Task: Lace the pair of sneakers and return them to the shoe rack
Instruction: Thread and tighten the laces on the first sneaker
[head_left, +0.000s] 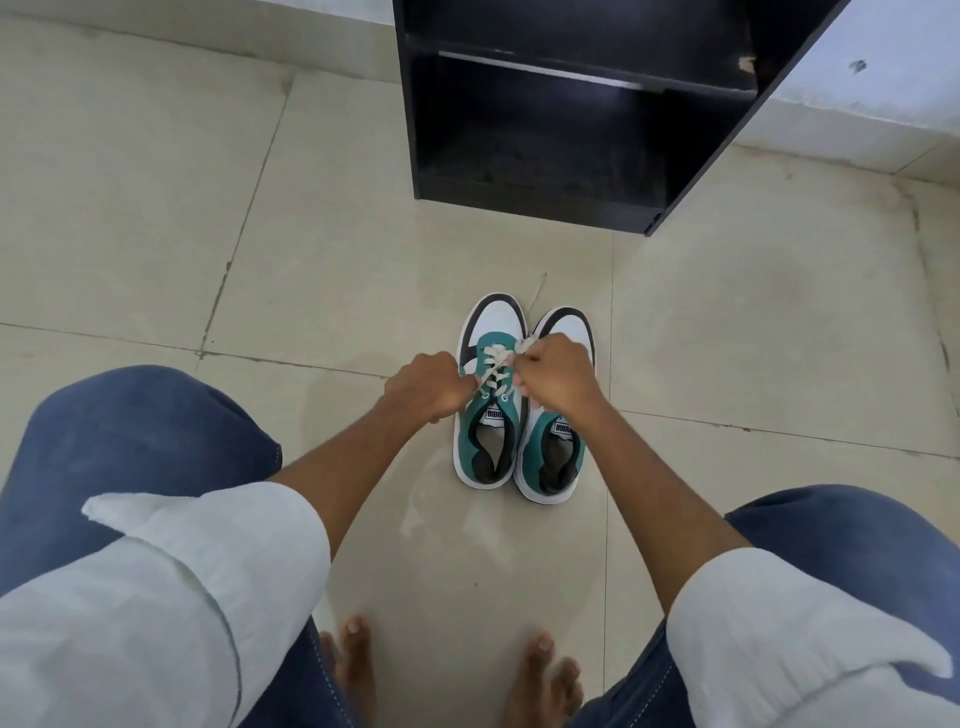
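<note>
Two green, white and black sneakers stand side by side on the tiled floor, toes pointing away from me. The left sneaker (491, 415) has a cream lace (496, 366) threaded through several eyelets. My left hand (426, 384) pinches one end of that lace at the shoe's left side. My right hand (558, 379) grips the other end, bunched above the tongue, and covers the front of the right sneaker (556, 457). A loose lace tip (537, 291) lies on the floor beyond the toes.
A black shoe rack (571, 119) with open shelves stands on the floor just beyond the sneakers. My knees in blue jeans flank the scene and my bare feet (452, 670) rest near the bottom edge. Beige tiles surround everything.
</note>
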